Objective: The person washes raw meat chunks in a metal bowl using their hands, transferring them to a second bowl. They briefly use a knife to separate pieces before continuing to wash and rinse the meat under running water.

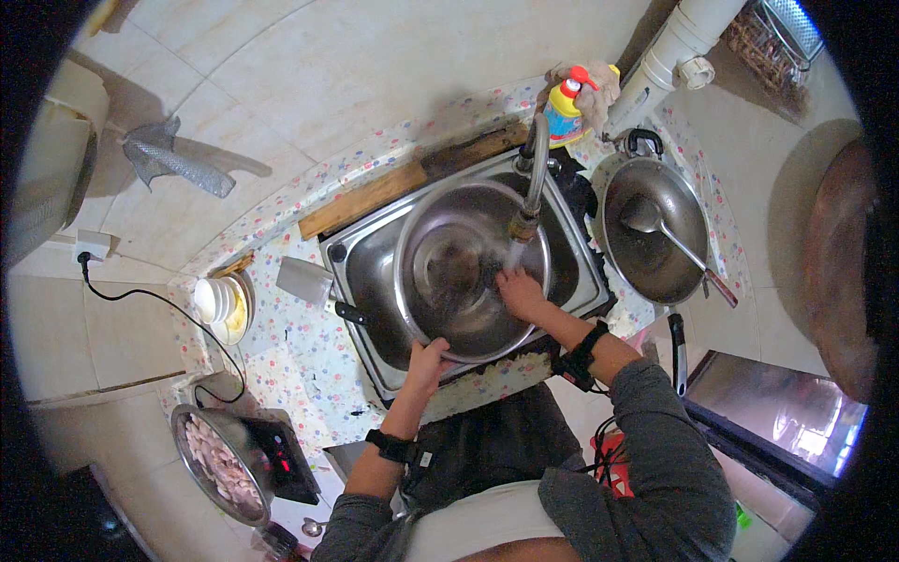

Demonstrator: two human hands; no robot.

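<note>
A large stainless steel basin sits tilted over the steel sink. My left hand grips its near rim, with the thumb on top. Inside the basin, near its right wall, is my right hand, fingers pointing down into it. Water runs from the curved metal faucet onto or beside those fingers. Something dark lies by the right fingertips; whether the hand holds it is hidden by water and blur. A cleaver rests at the sink's left edge, its black handle over the rim.
To the right, a wok holds a metal spatula. A pump bottle stands behind the faucet. Stacked white bowls are at left. Lower left, a metal pot of pale meat pieces sits on a lit induction cooker.
</note>
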